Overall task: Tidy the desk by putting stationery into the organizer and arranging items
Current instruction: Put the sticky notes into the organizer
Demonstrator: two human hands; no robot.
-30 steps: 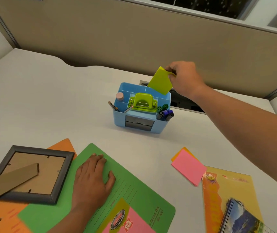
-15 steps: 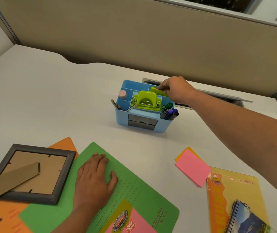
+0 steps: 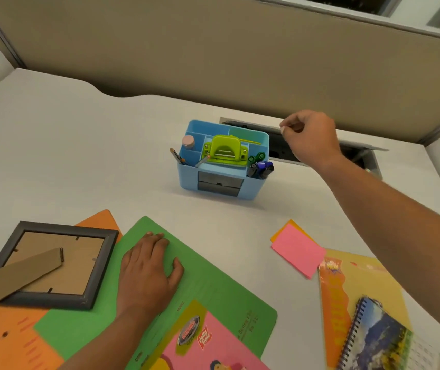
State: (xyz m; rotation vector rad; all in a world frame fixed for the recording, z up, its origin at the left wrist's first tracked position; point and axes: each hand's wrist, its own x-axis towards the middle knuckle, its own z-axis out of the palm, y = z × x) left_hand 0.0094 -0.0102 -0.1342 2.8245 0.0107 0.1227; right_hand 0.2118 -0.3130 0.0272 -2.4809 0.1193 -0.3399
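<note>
**Pink pad next, on the near side of the right hand**

Spread over the desk (image 3: 80,156), largest first: green folder (image 3: 213,276) at the near edge, pinned flat under the left hand (image 3: 149,271) with straight fingers, gripping nothing. At the right, yellow book (image 3: 360,284) under a spiral notebook (image 3: 373,337). Further back, blue organizer (image 3: 221,190), upright, already loaded with a lime punch (image 3: 225,150) in the middle and markers (image 3: 260,165) in the front right slot. Between organizer and book, flat on the desk and not yet stowed: pink pad (image 3: 297,249), overlapping an orange pad (image 3: 284,231). In the air just right of the organizer's rim and clear of it: right hand (image 3: 309,137), curled in, thumb tip against forefinger, with nothing visible in the pinch.

Probably the pink pad as the next pick. From the right hand, toward the body and a touch to the left. Set diagonally along its long axis, far-left corner to near-right corner. Nearer the right hand than the left, and on that arm's side.

Readable: "Jolly Time" on the pink pack (image 3: 213,343) lying on the folder; "NEW" at the book's top corner; along the folder's edge only "No" amid blurred print
</note>
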